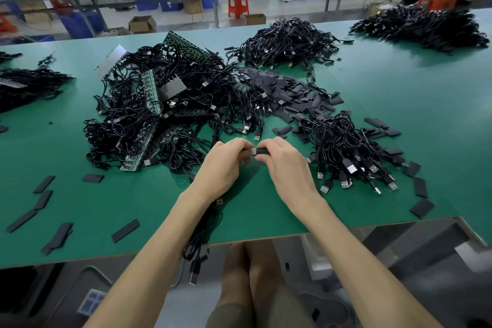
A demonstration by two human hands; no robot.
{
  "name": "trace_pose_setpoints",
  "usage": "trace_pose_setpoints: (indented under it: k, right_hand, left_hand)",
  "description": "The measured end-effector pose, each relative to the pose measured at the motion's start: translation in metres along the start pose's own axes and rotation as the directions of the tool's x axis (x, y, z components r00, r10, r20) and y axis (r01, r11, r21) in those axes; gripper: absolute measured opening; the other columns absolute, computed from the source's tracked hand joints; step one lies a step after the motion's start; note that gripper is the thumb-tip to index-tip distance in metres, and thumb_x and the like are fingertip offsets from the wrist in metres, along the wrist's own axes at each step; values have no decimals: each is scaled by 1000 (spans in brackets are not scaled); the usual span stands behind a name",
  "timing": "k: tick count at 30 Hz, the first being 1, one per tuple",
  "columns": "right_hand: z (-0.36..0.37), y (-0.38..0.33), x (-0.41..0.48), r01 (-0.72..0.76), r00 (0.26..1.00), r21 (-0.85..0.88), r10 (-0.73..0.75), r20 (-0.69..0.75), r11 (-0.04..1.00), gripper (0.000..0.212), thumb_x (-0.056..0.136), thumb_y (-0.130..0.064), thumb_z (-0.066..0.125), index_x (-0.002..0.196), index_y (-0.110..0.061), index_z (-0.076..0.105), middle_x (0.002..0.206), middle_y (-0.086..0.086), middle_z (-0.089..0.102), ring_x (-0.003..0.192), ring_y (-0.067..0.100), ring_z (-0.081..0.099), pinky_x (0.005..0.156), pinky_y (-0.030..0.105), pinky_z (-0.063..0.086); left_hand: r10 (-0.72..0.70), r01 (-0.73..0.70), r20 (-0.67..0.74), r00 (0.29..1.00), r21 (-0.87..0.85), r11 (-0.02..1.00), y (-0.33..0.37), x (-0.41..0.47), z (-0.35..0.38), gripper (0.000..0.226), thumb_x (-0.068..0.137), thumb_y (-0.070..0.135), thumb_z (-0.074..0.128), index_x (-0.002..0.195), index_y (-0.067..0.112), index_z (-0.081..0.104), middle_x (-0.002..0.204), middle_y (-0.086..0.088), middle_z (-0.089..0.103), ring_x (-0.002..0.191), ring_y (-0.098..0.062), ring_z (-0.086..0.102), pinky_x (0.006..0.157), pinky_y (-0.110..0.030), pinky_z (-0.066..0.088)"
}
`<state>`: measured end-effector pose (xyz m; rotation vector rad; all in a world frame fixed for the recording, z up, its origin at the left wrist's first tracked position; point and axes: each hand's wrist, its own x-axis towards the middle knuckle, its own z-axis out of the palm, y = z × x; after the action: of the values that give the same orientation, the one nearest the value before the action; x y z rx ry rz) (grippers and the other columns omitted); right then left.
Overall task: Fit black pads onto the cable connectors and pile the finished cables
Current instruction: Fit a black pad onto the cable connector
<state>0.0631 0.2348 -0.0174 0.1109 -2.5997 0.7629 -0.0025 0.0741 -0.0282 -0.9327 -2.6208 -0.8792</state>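
Forearms reached in over the near edge of the green surface, where both hands met. The left hand curled its fingers round a connector, whose metal tip showed between the hands. The right hand pinched a black pad touching that tip. The cable trailed under the left wrist and hung off the edge. A cable pile lay just to the right, loose pads lay beyond, and a tangle of cables lay to the left.
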Motion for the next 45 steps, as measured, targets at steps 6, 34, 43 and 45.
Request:
trace_pose_setpoints:
  k: [6, 34, 43, 45]
  right_hand:
    - [0, -1, 2, -36, 999, 13, 36, 26, 999, 24, 101, -26, 64, 118, -11, 70, 108, 8, 68, 97, 28, 64, 81, 43, 52]
    - [1, 2, 2, 28, 995, 12, -29, 92, 1000, 25, 100, -27, 63, 119, -12, 71, 104, 3, 66, 105, 20, 55, 81, 37, 46]
    - [2, 2, 0, 53, 997, -66, -48, 67, 996, 26, 104, -29, 58, 120, -11, 69, 104, 4, 67, 103, 22, 55, 79, 35, 45]
    - [1, 2, 1, 59, 995, -55, -54, 81, 997, 27, 103, -29, 59, 121, -10, 69, 104, 5, 68, 103, 22, 55, 79, 35, 45]
  left_hand:
    - [-72, 72, 5, 997, -166, 984, 1, -2, 1, 20, 105, 6, 46, 108, 26, 50, 80, 17, 66, 69, -9, 56, 80, -30, 42]
    - [-112, 96, -60, 992, -225, 970, 7, -4, -8, 21, 92, 4, 68, 98, 24, 64, 86, 16, 66, 76, 0, 61, 70, -15, 45]
    - [-79, 59, -88, 993, -211, 976, 13, -5, -11, 14, 92, 2, 69, 94, 15, 68, 74, 18, 64, 70, 1, 61, 67, -11, 42]
    - [-80, 60, -80, 994, -221, 973, 14, -5, -11, 15, 91, -1, 69, 94, 14, 68, 76, 17, 65, 71, 3, 62, 67, -9, 42]
